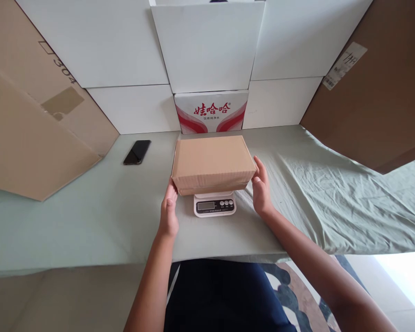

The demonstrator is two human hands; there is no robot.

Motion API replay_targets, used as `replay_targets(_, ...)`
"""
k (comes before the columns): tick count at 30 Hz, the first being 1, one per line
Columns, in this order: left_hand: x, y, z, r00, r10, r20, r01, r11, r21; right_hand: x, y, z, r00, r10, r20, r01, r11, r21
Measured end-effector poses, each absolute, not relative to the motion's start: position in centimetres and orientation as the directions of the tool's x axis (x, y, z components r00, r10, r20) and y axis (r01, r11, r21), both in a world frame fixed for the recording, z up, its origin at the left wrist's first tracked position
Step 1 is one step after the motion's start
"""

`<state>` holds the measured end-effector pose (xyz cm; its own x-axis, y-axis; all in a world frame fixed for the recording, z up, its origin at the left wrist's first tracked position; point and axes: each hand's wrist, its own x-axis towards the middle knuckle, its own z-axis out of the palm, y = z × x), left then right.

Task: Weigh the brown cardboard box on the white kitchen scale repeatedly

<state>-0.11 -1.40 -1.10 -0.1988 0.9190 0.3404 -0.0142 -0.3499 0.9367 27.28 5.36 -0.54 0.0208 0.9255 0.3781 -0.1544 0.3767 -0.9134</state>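
Observation:
A closed brown cardboard box (pixel 212 159) is between my two hands, over a white kitchen scale (pixel 215 205). Only the scale's front panel with its display and round buttons shows; the box hides the rest, and I cannot tell whether the box rests on it. At the box's left end, my left hand (pixel 169 210) grips the side, its thumb toward me and its fingers partly hidden. My right hand (pixel 261 186) holds the right end, with fingers along that side.
A black phone (pixel 137 152) lies on the green cloth (pixel 107 221) to the left. White panels and a red-and-white printed carton (pixel 211 112) stand behind. Large cardboard sheets rise at the left (pixel 38 120) and right (pixel 373 97). The cloth is wrinkled at the right.

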Motion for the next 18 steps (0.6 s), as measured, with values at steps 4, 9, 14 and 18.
replay_targets(4, -0.11, -1.33, -1.08, -0.196, 0.920, 0.338, -0.014, -0.347, 0.938, 27.25, 5.35, -0.46, 0.014, 0.923, 0.384, -0.144, 0.382, -0.913)
replay_targets(9, -0.12, -1.33, -1.15, -0.205, 0.920, 0.335, -0.015, -0.345, 0.939, 27.22, 5.27, -0.25, 0.008, 0.921, 0.389, -0.109, 0.388, -0.915)
replay_targets(14, -0.13, -1.36, -1.22, -0.209, 0.920, 0.331, -0.011, -0.340, 0.940, 27.19, 5.19, 0.03, 0.008, 0.924, 0.383, -0.093, 0.382, -0.919)
replay_targets(18, -0.17, -1.27, -1.29, -0.190, 0.918, 0.348, -0.003, -0.355, 0.935, 27.14, 5.15, 0.19, 0.006, 0.924, 0.382, -0.097, 0.381, -0.920)
